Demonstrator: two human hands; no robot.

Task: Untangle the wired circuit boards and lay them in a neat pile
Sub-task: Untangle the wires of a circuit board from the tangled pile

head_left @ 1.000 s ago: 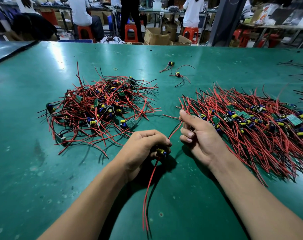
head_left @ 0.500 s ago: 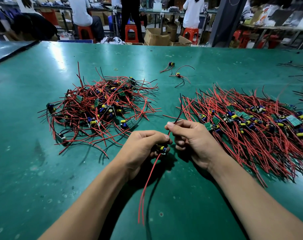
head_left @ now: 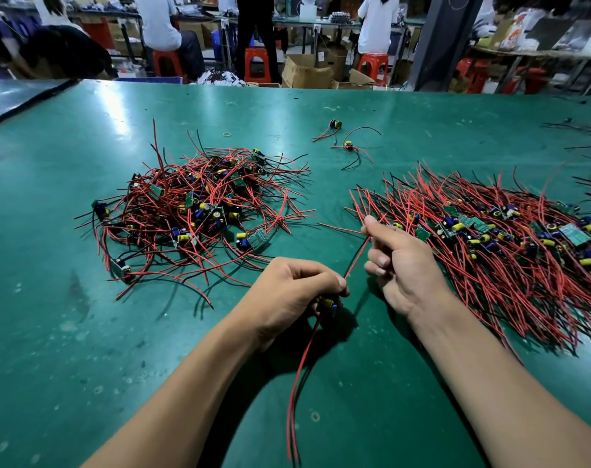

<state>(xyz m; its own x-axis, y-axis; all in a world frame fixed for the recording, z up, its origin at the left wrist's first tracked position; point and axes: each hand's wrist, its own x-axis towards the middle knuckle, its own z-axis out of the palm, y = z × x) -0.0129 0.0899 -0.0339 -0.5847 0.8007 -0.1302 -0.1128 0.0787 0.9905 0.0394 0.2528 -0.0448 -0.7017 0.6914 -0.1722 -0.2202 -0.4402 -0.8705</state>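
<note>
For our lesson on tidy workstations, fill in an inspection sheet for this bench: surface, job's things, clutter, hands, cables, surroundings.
Surface: green table, scuffed, glare at the far left.
Job's things: tangled heap on the left; combed pile on the right; held board in the left hand.
Clutter: two stray boards and a rubber band beyond the piles.
Hands: left hand grips the held board; right hand pinches its upper wires.
Cables: upper wires run straight between the hands; lower wires trail towards the person.
Surroundings: people at far benches, red stools, cardboard boxes.
</note>
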